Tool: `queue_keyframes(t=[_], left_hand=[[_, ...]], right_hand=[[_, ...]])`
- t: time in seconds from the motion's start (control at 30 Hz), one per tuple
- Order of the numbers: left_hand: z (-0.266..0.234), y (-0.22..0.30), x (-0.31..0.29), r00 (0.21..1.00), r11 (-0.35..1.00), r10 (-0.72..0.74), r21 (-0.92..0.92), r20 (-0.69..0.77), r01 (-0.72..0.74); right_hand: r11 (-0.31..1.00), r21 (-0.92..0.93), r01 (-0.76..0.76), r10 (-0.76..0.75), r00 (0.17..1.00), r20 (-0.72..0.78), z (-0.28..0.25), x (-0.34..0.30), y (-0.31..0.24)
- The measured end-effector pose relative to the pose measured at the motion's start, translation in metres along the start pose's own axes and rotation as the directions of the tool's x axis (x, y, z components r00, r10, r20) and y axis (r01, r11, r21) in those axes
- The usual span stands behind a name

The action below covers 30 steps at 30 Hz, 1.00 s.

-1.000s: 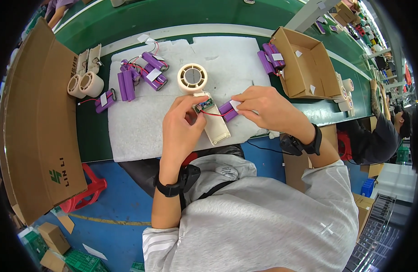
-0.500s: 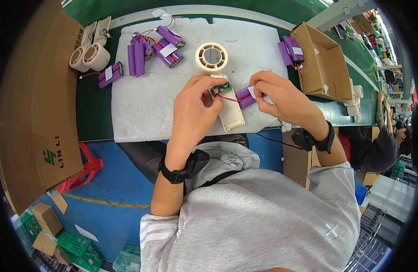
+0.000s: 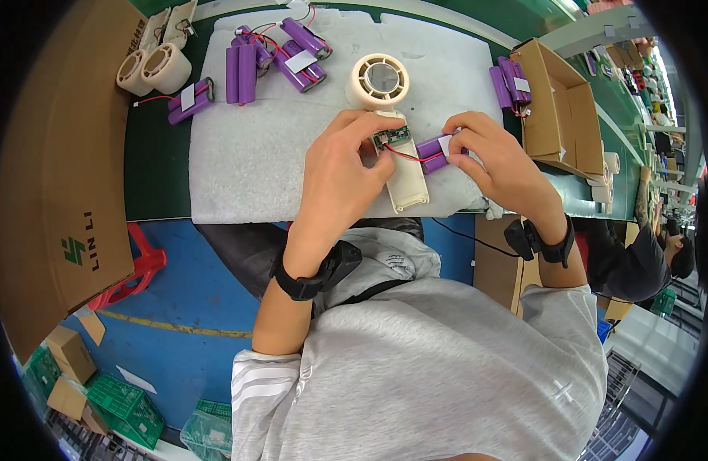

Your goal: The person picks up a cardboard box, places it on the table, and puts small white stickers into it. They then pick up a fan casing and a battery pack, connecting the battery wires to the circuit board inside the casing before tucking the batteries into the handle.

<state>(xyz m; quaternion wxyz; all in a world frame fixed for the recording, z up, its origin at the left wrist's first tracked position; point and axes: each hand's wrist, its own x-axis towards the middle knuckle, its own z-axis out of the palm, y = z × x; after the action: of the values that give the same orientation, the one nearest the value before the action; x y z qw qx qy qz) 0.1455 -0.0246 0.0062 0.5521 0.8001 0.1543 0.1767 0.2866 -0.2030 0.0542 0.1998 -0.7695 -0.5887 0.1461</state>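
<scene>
A cream handheld fan (image 3: 379,80) lies on the foam sheet, its round head away from me and its open handle shell (image 3: 407,181) toward me. At the top of the handle, my left hand (image 3: 340,170) has thumb and forefinger closed about a small green circuit board (image 3: 395,136). Red and black wires run from the board to a purple battery pack (image 3: 431,150) right of the handle. My right hand (image 3: 509,164) grips that pack at its right end, with bent fingers at its white label (image 3: 445,144). The fingers partly cover the pack.
Several purple battery packs (image 3: 241,73) lie at the foam sheet's (image 3: 239,169) far left. Fan housings (image 3: 166,67) stand beyond them, near a large cardboard box (image 3: 58,177). An open carton (image 3: 558,107) stands at the right, with battery packs (image 3: 511,84) beside it. A co-worker (image 3: 638,257) sits further right.
The view has shifted, so the bench things appear higher and slightly right. Both hands stay at the board and battery pack; the right fingers have shifted slightly at the label.
</scene>
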Motion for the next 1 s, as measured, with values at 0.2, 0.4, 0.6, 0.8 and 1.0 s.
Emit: queue_keyframes(t=[0.2, 0.4, 0.6, 0.8, 1.0], left_hand=[[0.002, -0.002, -0.001, 1.000, 1.000, -0.002, -0.011, -0.014, 0.002], [0.001, -0.002, -0.001, 1.000, 1.000, 0.025, -0.008, -0.010, -0.025], [0.005, 0.000, 0.003, 1.000, 1.000, 0.011, -0.016, -0.025, -0.011], [0.002, -0.005, -0.001, 0.998, 0.999, 0.018, -0.047, -0.052, -0.020], [-0.002, -0.004, 0.002, 0.996, 0.997, 0.081, -0.018, -0.023, -0.082]], right_hand=[[0.997, -0.074, 0.009, -0.011, 1.000, -0.019, 0.006, 0.002, 0.002], [0.824, -0.187, -0.534, 0.376, 0.763, -0.525, -0.071, -0.030, 0.032], [0.852, -0.211, -0.480, 0.327, 0.801, -0.502, -0.058, -0.040, 0.020], [0.997, -0.049, 0.054, -0.057, 0.997, -0.056, 0.009, 0.007, 0.005], [0.973, 0.187, -0.135, 0.061, 0.933, 0.356, -0.011, 0.010, 0.017]])
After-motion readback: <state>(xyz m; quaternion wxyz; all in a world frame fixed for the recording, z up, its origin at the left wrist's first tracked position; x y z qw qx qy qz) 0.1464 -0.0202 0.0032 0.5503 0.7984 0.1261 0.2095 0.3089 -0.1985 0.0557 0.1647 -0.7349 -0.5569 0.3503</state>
